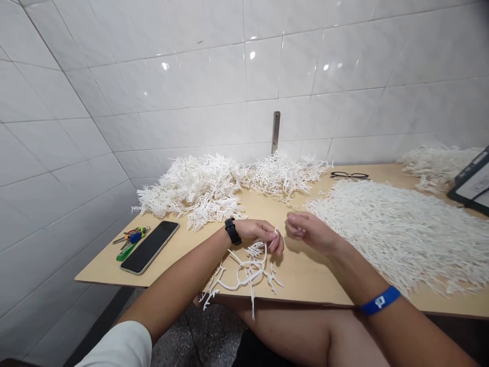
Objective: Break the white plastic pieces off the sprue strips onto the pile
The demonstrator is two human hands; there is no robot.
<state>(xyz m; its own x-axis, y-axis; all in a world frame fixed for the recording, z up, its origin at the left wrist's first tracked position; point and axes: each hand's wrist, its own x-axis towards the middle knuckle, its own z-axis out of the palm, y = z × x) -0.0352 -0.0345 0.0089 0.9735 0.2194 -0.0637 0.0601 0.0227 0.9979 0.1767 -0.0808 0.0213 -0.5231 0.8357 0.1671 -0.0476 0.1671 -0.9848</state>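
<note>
My left hand [267,237], with a black watch on its wrist, pinches a white branching plastic sprue [250,275]. The sprue has curved runners with small feathery pieces at their ends, and it hangs below the fingers, partly past the table's front edge. Just to the right, and apart from it, my right hand [305,229] is closed with its fingers curled. Whatever it holds, if anything, is hidden. Beyond my right hand spreads a wide pile of small loose white pieces [393,229].
Tangled white sprues [202,183] are heaped at the back left against the tiled wall. A phone [151,247] and keys [132,237] lie at the left. Eyeglasses [349,175] rest at the back right, near a dark-edged case [473,181] and another white heap [435,160].
</note>
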